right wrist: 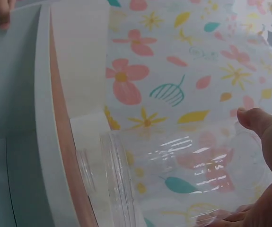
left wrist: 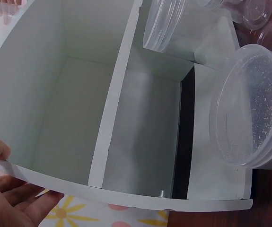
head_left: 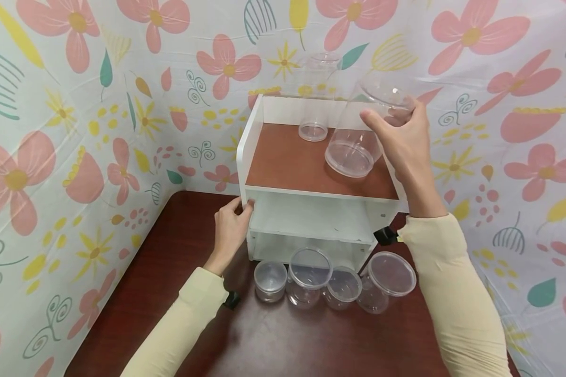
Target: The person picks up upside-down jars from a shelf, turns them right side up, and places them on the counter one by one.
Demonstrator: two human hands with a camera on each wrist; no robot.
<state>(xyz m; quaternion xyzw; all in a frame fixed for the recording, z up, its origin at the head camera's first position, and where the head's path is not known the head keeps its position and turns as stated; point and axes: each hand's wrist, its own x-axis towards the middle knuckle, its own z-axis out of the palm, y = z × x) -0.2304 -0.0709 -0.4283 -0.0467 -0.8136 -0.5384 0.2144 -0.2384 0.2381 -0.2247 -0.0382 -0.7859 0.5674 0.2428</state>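
Clear plastic jar [head_left: 358,128] in the right hand [head_left: 405,139], as seen from the head: gripped between thumb and fingers near its upper end, tilted, ridged rim downward, above the brown top panel [head_left: 283,162] of a white shelf unit [head_left: 249,149]. Behind it and to the left, upright on the same panel, a second clear jar [head_left: 318,94]. With the left hand [head_left: 231,225], holds the unit's left side at the front edge. Before the unit, on a dark red table [head_left: 264,340], a row of four clear containers [head_left: 306,280]. All around, a floral backdrop [head_left: 217,68].

From the left wrist: thumb on the inner face of the side panel [left wrist: 126,198], fingers on the outer, pinching the edge. Alongside, open compartments [left wrist: 74,104] and, near the lower one, a lidded container.

From the right wrist: thumb and fingers round the jar's far end, rim toward the brown panel but apart from it. Just past that rim, the second jar's lower end.
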